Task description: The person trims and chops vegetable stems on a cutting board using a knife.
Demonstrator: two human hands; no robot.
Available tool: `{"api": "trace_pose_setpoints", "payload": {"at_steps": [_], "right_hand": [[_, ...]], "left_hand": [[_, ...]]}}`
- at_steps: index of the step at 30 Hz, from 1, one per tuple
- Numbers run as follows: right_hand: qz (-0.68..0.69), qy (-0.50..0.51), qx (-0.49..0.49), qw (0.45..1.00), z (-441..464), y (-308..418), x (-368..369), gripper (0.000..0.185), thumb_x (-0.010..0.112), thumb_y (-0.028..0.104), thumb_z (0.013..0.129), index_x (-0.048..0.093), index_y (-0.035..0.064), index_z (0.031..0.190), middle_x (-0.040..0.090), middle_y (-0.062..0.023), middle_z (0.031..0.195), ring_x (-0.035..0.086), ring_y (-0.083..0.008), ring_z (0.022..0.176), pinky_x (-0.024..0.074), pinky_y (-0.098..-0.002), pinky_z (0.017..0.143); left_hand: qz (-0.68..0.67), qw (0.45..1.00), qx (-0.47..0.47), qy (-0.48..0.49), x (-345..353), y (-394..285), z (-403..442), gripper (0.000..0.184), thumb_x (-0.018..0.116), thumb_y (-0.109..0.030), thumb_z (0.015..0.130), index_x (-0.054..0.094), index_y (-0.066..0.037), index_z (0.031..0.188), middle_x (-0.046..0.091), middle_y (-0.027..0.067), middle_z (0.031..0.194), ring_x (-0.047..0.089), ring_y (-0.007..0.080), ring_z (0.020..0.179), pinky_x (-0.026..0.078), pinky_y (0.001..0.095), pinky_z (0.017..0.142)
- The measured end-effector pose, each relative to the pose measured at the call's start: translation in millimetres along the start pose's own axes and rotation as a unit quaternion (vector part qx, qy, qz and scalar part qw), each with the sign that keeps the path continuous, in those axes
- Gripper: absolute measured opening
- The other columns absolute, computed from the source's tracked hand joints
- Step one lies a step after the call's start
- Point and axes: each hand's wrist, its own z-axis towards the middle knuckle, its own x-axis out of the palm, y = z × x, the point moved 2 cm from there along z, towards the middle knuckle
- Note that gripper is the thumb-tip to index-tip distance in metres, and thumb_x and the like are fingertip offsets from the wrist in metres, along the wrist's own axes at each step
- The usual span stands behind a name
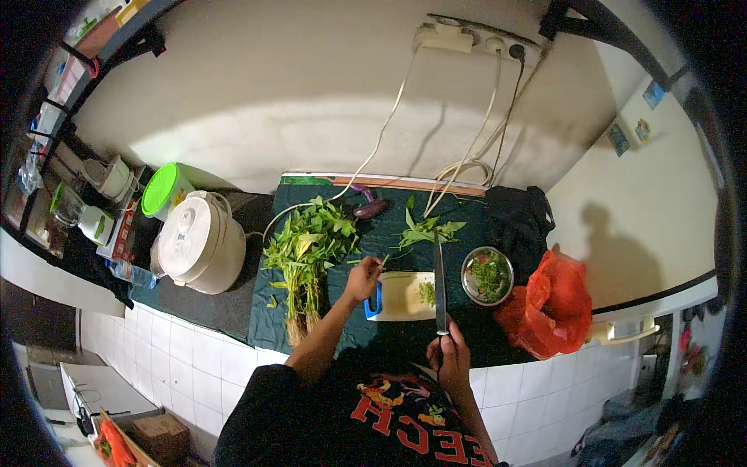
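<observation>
My right hand [451,359] is wrapped round the handle of a long knife [440,284], its blade pointing away from me over the right end of a cutting board [401,297] with a blue handle. Chopped greens [426,293] lie on the board beside the blade. At the board's upper left corner, my left hand [363,280] pinches a short green stem [385,261]. Left of that hand lies a big bunch of leafy greens [303,257], roots toward me. A metal bowl [465,282] holding cut greens [490,276] stands right of the knife.
Loose leaves [429,230] and purple eggplants [370,208] lie toward the wall. A red plastic bag [548,307] and a black bag [517,222] sit at the right. A rice cooker [204,243] and green-lidded container [161,191] stand left. Cables [381,128] hang from wall sockets.
</observation>
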Motion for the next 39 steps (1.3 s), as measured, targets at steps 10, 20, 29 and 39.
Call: {"api": "trace_pose_setpoints", "payload": {"at_steps": [10, 20, 29, 39], "right_hand": [[0.017, -0.052, -0.007, 0.998, 54, 61, 12, 0.043, 0.051, 0.020, 0.098, 0.044, 0.0010, 0.136, 0.066, -0.0091, 0.086, 0.059, -0.0119, 0.069, 0.0470, -0.0268, 0.062], [0.014, -0.096, -0.101, 0.990, 82, 108, 18, 0.040, 0.072, 0.013, 0.086, 0.051, -0.0003, 0.117, 0.070, -0.0094, 0.094, 0.066, -0.0171, 0.084, 0.0502, -0.0305, 0.078], [0.081, -0.039, -0.087, 0.992, 77, 105, 31, 0.044, 0.068, 0.011, 0.088, 0.049, 0.0014, 0.127, 0.069, -0.0075, 0.091, 0.065, -0.0129, 0.080, 0.0500, -0.0277, 0.070], [0.184, 0.118, 0.006, 0.976, 53, 120, 19, 0.062, 0.020, 0.047, 0.103, 0.046, -0.0006, 0.134, 0.049, -0.0028, 0.055, 0.040, -0.0086, 0.042, 0.0317, -0.0225, 0.039]], "left_hand": [[-0.377, 0.923, 0.044, 0.069, -28, -122, -64, 0.019, 0.068, -0.012, 0.090, 0.059, -0.003, 0.104, 0.065, 0.0034, 0.090, 0.061, 0.0110, 0.085, 0.049, 0.0261, 0.078], [-0.376, 0.912, 0.076, 0.147, -49, -161, -100, 0.021, 0.068, -0.003, 0.087, 0.063, -0.001, 0.107, 0.065, 0.0023, 0.097, 0.059, 0.0087, 0.090, 0.048, 0.0248, 0.083], [-0.423, 0.894, 0.059, 0.132, -50, -161, -100, 0.020, 0.066, -0.013, 0.091, 0.061, -0.001, 0.106, 0.065, 0.0039, 0.093, 0.060, 0.0108, 0.086, 0.048, 0.0265, 0.079], [-0.312, 0.941, 0.123, 0.036, -75, -182, -102, 0.016, 0.068, -0.012, 0.089, 0.069, -0.002, 0.101, 0.066, 0.0038, 0.091, 0.058, 0.0104, 0.079, 0.046, 0.0247, 0.073]]}}
